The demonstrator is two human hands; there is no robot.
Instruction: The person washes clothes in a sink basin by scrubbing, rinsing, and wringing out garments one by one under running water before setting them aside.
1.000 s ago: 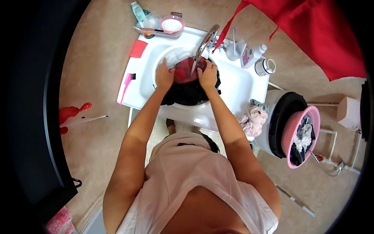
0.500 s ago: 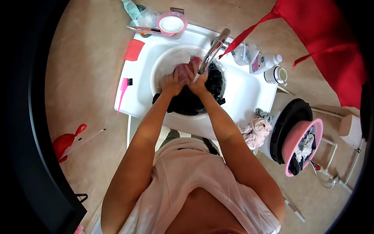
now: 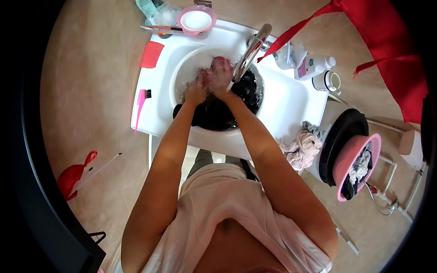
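Note:
Both of my hands are down in the water of the white sink (image 3: 291, 98), at a red cloth (image 3: 221, 63). My left hand (image 3: 195, 92) is at the cloth's left side, its fingers blurred under the water. Beside it my right hand (image 3: 221, 84) lies over the cloth near the faucet, and its fingers are also unclear beneath the surface. Black fabric (image 3: 214, 113) is bunched under my wrists and to the right. The chrome faucet (image 3: 251, 52) arches over my right hand.
Left on the sink rim are a red cloth square (image 3: 152, 54) and a pink brush (image 3: 140, 107). Bottles (image 3: 314, 66) and a mug (image 3: 327, 81) stand at right, near hanging red fabric (image 3: 378, 36). Pale cloth (image 3: 303, 148) lies by a pink basin (image 3: 342, 170).
My hands have come closer together and pushed the red cloth down into the water. The cloth was spread wider between them before. The view has shifted slightly.

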